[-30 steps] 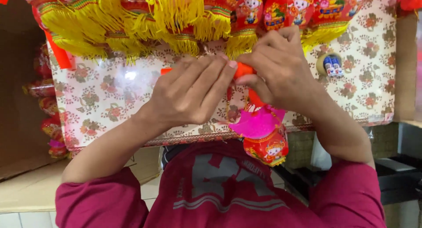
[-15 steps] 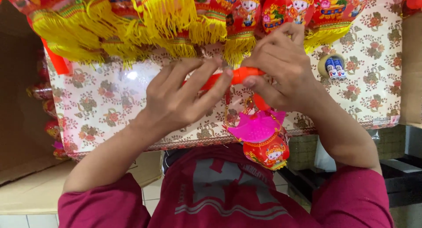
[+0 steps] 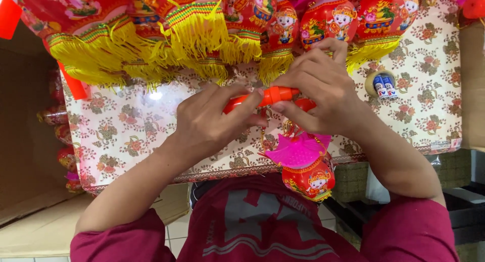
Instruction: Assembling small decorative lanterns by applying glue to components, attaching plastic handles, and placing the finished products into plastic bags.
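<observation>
Floral-patterned tablecloth (image 3: 126,135) backs the scene. Left hand (image 3: 212,123) and right hand (image 3: 323,90) both pinch a slim orange plastic handle (image 3: 275,96). Below dangles a small red lantern (image 3: 309,178).

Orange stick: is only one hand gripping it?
No. Both the left hand and the right hand grip the orange stick, one at each end.

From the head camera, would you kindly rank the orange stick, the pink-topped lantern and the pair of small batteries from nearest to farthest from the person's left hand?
1. Orange stick: held in the left hand itself, with the right hand on its other end.
2. Pink-topped lantern: hanging below the stick, at the table's near edge.
3. Small batteries: on the floral tablecloth, beyond the right hand.
</observation>
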